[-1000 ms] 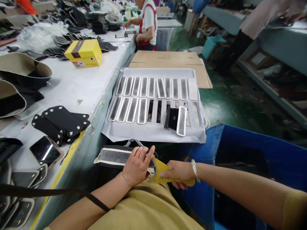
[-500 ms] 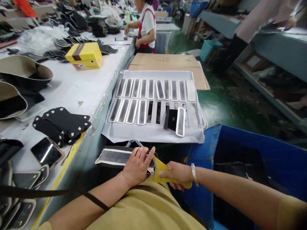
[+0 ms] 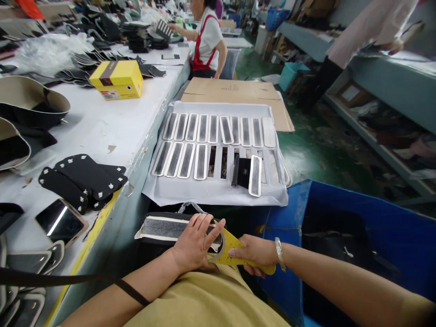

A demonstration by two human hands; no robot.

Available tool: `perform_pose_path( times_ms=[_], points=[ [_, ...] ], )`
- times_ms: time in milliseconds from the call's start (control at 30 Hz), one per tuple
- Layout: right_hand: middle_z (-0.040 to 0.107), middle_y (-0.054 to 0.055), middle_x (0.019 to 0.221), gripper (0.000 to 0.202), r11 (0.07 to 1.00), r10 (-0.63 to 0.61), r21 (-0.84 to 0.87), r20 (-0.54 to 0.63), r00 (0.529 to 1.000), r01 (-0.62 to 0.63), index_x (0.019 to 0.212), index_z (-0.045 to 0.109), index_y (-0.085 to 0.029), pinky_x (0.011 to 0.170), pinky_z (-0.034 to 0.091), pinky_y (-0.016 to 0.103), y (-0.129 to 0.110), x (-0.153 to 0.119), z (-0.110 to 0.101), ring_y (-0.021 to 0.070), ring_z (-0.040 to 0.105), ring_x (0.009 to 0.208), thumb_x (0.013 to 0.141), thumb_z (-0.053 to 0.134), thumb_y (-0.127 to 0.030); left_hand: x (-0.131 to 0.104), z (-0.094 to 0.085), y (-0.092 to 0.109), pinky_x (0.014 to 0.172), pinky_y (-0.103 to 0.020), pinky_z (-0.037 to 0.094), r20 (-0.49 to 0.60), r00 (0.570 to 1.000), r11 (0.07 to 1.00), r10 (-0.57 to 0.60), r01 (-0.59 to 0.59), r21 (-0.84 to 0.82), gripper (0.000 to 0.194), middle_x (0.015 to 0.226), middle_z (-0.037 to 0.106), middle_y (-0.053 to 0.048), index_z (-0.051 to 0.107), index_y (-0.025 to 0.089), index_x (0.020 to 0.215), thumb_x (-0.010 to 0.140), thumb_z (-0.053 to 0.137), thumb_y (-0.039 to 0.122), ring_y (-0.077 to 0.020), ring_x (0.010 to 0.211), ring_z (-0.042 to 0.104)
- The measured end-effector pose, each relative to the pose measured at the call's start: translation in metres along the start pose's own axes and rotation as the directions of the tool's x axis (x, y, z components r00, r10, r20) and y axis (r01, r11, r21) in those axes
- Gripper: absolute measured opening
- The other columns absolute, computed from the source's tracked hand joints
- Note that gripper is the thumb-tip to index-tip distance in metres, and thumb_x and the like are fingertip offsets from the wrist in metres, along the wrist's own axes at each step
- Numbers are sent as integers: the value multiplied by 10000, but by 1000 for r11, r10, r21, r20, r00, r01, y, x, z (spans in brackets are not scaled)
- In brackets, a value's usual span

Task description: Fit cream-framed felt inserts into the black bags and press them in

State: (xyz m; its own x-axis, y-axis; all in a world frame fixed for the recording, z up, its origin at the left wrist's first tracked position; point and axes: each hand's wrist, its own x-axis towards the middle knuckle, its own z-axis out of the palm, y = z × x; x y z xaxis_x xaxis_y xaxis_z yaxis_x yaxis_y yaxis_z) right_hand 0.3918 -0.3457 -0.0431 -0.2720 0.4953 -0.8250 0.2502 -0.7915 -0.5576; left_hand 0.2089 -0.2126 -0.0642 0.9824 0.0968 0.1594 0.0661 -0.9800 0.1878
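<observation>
1. Far left, worktop [image 3: 91,113]: dark flat pieces with metal tabs [image 3: 85,175] lie overlapped near the edge, phone [image 3: 59,220] just beside them. Yellow box [image 3: 117,81] sits farther back.
2. Main change, upper middle: co-worker [image 3: 209,41] in a red apron now has an arm raised, with a striped piece [image 3: 164,29] up off the surface. Judged separate work; no visible bearing on the wearer's item.
3. Lower middle: black item [image 3: 160,227], grey strip with pale edging along its upper face, held in front of the wearer's body, off the near side of the tray. Its right end is partly covered by fingers and tool, so exact contact there can't be read.
4. Left hand [image 3: 194,240]: grasping the black item near its right end, fingers over the top, index finger reaching toward the tool. Pose nearly unchanged; reads as a steadying hold.
5. Beyond the hands: pale tray [image 3: 211,195] with grey strips [image 3: 200,161] in two rows. One loose strip [image 3: 255,177] lies beside a dark folded piece [image 3: 243,172] on the tray's right part. No hand on any of these.
6. Yellow tool [image 3: 235,247]: wide curved end at the item's right end, narrow end toward the right.
7. Right hand [image 3: 257,250]: clenched around the tool, bracelet [image 3: 279,255] at the wrist. Little shift here either; tool and item look to be worked as one pair.
8. Far right: blue bin [image 3: 340,195], dark contents, well apart from the left hand.
</observation>
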Motion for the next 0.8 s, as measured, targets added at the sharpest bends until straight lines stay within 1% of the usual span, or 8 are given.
perform_pose_path(
  times_ms=[67,167,267,367,500,600,700,800],
  points=[
    [530,-19,445,469,999,-1,40,-16,1000,2,654,522,-142,296,393,174,1,2,4,80,453,300,833,439,-567,-1,-2,-1,991,-531,233,7,1000,1000,15,-15,-14,1165,1274,407,-220,254,140,1406,506,499,836,-379,1179,362],
    [531,-14,446,443,996,-15,91,-36,999,19,618,508,-136,302,410,182,3,6,11,83,463,306,876,412,-483,-1,-4,-1,996,-529,231,9,1000,999,9,-9,-34,1190,1269,413,-215,266,131,1401,483,489,854,-379,1178,367],
    [527,-6,440,445,991,-10,131,-54,999,17,586,509,-132,300,416,195,4,8,16,90,465,307,887,399,-440,0,-4,1,1006,-524,231,-12,1000,998,-20,19,-52,1174,1258,426,-215,264,105,1399,512,495,838,-369,1171,379],
    [524,-7,432,414,983,5,183,-79,997,9,606,522,-134,295,416,201,5,10,19,99,465,305,883,405,-418,1,-3,1,1010,-515,241,-17,999,997,-42,41,-68,1159,1250,447,-202,225,94,1410,542,529,799,-353,1167,387],
    [518,-13,421,393,973,-16,227,-81,997,34,641,539,-133,275,403,195,7,11,20,102,456,287,878,410,-419,1,-2,-1,1015,-499,244,-12,998,995,-54,53,-86,1198,1249,452,-194,183,76,1418,527,579,772,-343,1154,400],
    [518,-14,419,408,971,-7,237,-59,998,21,632,535,-135,274,407,192,8,12,19,102,461,285,883,405,-428,1,-2,-1,1018,-492,245,-15,998,994,-56,55,-93,1215,1253,449,-192,173,71,1418,515,602,761,-341,1156,397],
    [523,-14,426,424,977,8,214,-34,999,-1,622,533,-131,285,414,189,6,11,15,96,464,289,889,401,-433,1,-1,0,1020,-490,246,-15,998,993,-59,57,-98,1208,1254,452,-192,169,67,1417,522,617,742,-340,1164,390],
    [523,-12,427,455,988,6,154,-12,1000,-5,612,529,-127,305,419,194,1,8,8,91,459,291,887,395,-465,1,-1,1,1023,-486,248,-22,998,993,-58,55,-100,1194,1255,452,-188,161,65,1419,536,633,716,-336,1164,394]
  ],
)
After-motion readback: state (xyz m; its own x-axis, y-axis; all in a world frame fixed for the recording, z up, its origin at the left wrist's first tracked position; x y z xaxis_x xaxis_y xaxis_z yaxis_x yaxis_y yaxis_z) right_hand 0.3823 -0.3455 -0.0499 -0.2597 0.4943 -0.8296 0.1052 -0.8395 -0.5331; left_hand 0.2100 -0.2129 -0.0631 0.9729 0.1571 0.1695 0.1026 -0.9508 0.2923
